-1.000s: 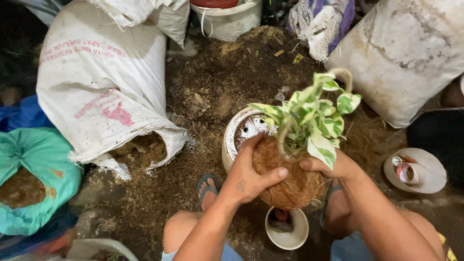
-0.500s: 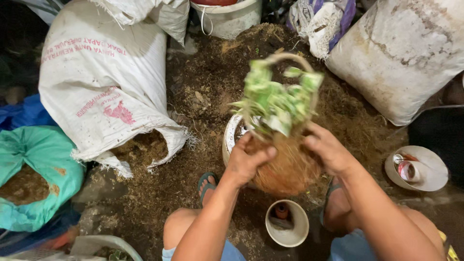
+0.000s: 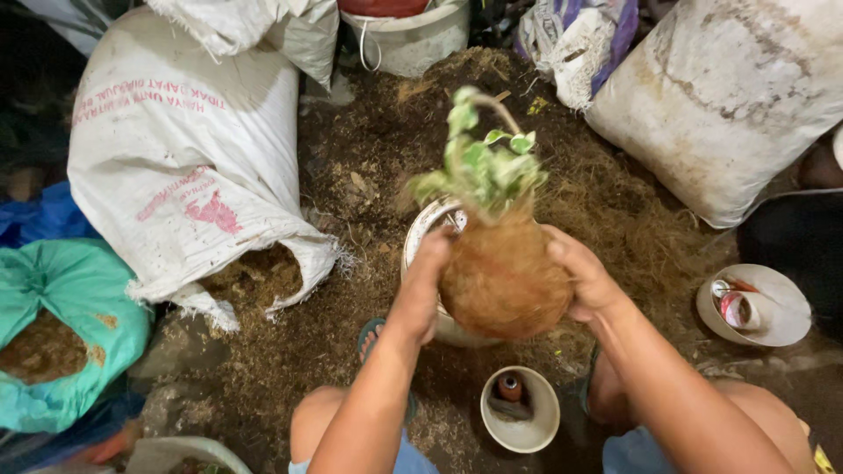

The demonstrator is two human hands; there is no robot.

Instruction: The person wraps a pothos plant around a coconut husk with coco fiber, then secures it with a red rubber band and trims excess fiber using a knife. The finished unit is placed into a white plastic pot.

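A: What colour is the ball [image 3: 505, 281] between the hands?

B: Rusty orange-brown all over, with pale green and cream mottled leaves [image 3: 483, 167] on top.

A: And the sacks?

B: The big sack [image 3: 176, 167] on the left is white with pink-red print; the one at upper right [image 3: 729, 96] is dirty white with brown stains. A teal bag [image 3: 79, 290] shows brown filling.

A: The small bowl [image 3: 520, 421]?

B: Cream, on dark brown soil [image 3: 369, 158].

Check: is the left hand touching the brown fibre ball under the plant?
Touching. The head view shows the left hand pressed flat against the side of the fibre ball, no gap; the right hand cups the opposite side.
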